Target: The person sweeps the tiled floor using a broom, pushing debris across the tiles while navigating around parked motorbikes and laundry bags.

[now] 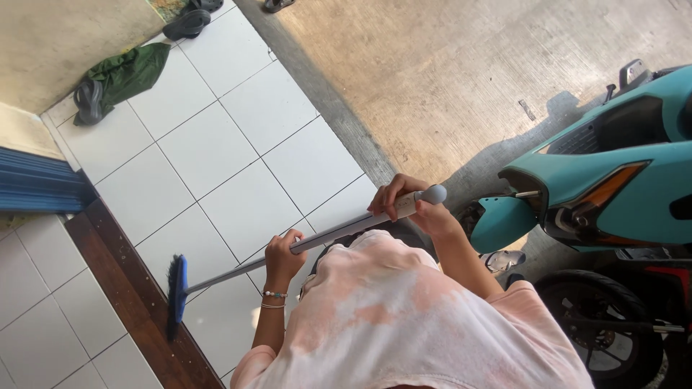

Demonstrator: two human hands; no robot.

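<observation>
**Both hands on a long-handled broom at the edge of a tiled porch**

From my remote seat I look straight down over a pale pink shirt at two bare hands working one broom. The left hand, at lower centre of the frame with bead bracelets on its wrist, has its grip clenched around the middle of the grey handle. The right hand, just right of centre, has its grip wrapped around the handle's upper end, right below the rounded grey cap. The handle slants down from centre right to lower left, where the blue brush head meets the floor beside a dark wooden threshold strip. White floor tiles fill the left half of the view. In the upper left, a green cloth lies against the wall with a dark sandal touching it, and another dark sandal sits further up. A blue shutter edge shows at the left border. Bare concrete covers the upper right, and a teal scooter stands at the right edge, near the right elbow. I see a wheel at lower right.
</observation>
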